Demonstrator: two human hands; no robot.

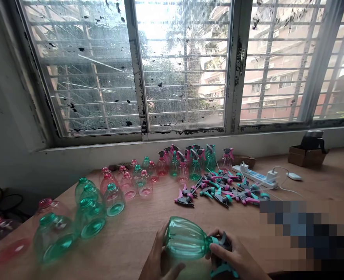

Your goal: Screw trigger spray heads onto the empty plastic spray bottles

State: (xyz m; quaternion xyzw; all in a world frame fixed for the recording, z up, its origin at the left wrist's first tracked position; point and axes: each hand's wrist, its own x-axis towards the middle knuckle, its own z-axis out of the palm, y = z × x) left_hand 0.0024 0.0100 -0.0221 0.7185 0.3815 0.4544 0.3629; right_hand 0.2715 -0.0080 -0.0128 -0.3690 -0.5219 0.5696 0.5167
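Observation:
A clear green plastic spray bottle (186, 239) lies on its side in my hands near the table's front edge. My left hand (157, 258) is wrapped round its body from below. My right hand (236, 258) grips the dark and teal trigger sprayer head (223, 252) sitting on the bottle's neck. A pile of loose pink, teal and grey trigger heads (221, 188) lies in the middle of the wooden table (143, 221). Several empty green and pink bottles without heads (102, 198) stand on the left.
Several bottles fitted with sprayer heads (189, 161) stand in a row under the window. A white power strip (255, 177) with cables lies at the right, and a cardboard box (304, 155) holds a dark object. A blurred patch covers the lower right.

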